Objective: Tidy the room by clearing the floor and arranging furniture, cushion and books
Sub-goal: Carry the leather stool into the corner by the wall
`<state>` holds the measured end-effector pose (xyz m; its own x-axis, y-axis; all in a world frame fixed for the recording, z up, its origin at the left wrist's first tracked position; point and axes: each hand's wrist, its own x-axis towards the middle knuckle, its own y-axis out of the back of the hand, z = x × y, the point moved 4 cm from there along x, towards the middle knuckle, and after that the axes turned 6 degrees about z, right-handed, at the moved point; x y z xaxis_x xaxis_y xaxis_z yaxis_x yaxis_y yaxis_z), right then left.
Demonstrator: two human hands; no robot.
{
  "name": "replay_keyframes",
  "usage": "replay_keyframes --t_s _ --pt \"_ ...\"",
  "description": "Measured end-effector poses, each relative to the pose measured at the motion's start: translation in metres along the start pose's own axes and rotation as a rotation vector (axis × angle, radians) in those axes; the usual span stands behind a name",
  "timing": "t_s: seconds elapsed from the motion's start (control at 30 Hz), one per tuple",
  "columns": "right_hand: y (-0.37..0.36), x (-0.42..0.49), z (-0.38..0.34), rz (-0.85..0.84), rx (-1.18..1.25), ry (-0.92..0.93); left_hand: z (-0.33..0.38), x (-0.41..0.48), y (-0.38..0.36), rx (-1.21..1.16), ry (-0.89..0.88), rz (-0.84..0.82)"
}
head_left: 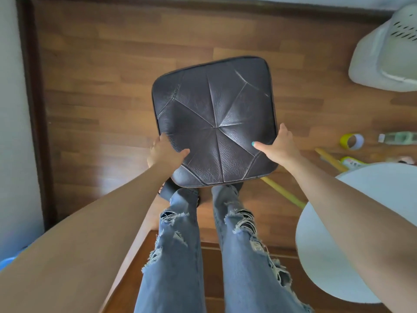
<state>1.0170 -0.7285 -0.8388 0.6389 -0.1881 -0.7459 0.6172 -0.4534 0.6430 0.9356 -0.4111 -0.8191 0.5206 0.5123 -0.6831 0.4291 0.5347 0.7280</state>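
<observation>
A: Where is the cushion (214, 123) to be found?

B: The square dark leather cushion is held face up above the wooden floor (112, 86), just ahead of two legs in ripped blue jeans (176, 245). It is gripped at its two near sides.

A: How is it gripped?

B: The left edge is taken by the left hand (162, 152): the thumb is laid on the top face and the fingers are curled round the rim. The right edge is taken by the right hand (279, 145) in the same way, a teal-painted thumbnail pressed on the leather and the fingers wrapped over the side. How far they reach beneath cannot be told.

A: What else is seen on the floor?

B: A yellow pole (282, 192) is laid aslant to the right of the legs, its upper end passing under the cushion's near corner. Further right a roll of tape (352, 141) and a pale green bottle (399, 137) on its side are seen, near each other. A white slotted plastic basket (383, 53) is placed at the far right by the wall. A round white worktop (338, 245) is seen under the right forearm.
</observation>
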Motion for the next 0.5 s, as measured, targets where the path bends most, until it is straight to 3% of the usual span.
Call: replay_keyframes --t_s 0.23,0.5 --pt "-0.016 0.025 -0.009 0.011 0.043 -0.026 -0.006 0.032 -0.036 -0.216 0.277 -0.126" --pt "-0.023 0.035 -0.004 0.032 0.152 -0.05 -0.004 0.037 -0.057 -0.208 0.315 -0.139"
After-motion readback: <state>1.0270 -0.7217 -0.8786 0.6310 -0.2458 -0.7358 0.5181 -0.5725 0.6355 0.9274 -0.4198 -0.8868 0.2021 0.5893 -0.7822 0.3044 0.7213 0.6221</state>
